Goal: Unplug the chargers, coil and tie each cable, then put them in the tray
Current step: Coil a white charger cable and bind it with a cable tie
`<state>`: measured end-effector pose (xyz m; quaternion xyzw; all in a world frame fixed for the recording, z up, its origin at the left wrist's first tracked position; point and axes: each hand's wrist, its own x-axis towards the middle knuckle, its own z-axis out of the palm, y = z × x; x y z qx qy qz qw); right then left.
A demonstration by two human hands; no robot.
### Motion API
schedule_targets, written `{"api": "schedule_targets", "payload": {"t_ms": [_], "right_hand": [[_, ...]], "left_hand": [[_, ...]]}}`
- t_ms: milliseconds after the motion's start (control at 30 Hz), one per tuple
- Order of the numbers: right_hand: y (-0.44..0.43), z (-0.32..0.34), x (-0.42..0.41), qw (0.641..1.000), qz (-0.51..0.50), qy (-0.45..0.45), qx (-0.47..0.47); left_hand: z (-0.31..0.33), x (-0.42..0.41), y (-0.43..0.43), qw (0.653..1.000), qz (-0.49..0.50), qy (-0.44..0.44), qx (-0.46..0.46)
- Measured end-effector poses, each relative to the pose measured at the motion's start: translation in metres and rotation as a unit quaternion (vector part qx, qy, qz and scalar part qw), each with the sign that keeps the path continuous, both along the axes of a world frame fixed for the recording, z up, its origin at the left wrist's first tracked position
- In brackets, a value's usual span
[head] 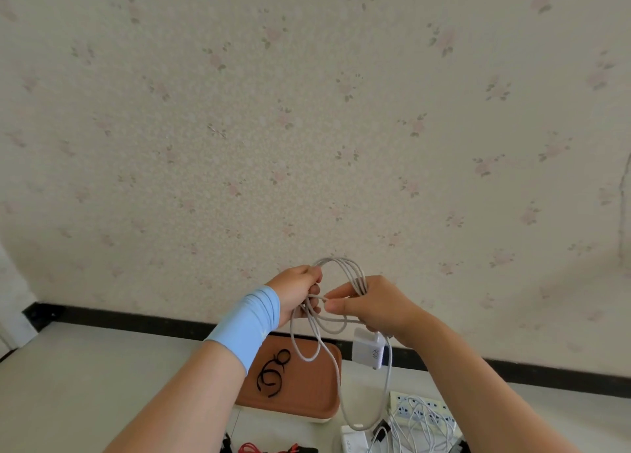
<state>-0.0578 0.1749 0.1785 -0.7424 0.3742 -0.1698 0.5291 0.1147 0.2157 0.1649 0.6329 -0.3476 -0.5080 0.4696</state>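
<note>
Both hands hold a grey-white charger cable [343,269] up in front of the wall, looped into a coil. My left hand [297,290] grips the coil's left side. My right hand [372,306] pinches a strand between thumb and forefinger, with several loops running through its fingers. The cable's white charger block [369,350] hangs below my right hand, and a long loop [362,424] dangles further down. Beneath the hands lies a terracotta tray [307,384] holding black cable ties [273,372].
A white power strip [421,410] with white cables plugged in lies at the lower right on the pale floor. Another white charger [353,440] sits beside it. Red and black cables [273,447] show at the bottom edge. A black skirting [136,317] runs along the flowered wall.
</note>
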Motion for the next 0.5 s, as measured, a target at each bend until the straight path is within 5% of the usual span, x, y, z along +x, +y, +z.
{"api": "schedule_targets", "payload": {"t_ms": [300,500], "right_hand": [[-0.019,0.002,-0.018,0.995,0.091,0.026,-0.008],[-0.026,-0.006,-0.014,0.983,0.04,0.153,-0.093]], "left_hand": [[0.013,0.022,0.003,0.994,-0.012,-0.057,-0.092],[0.017,0.022,0.004,0.995,-0.005,0.04,-0.093]]}}
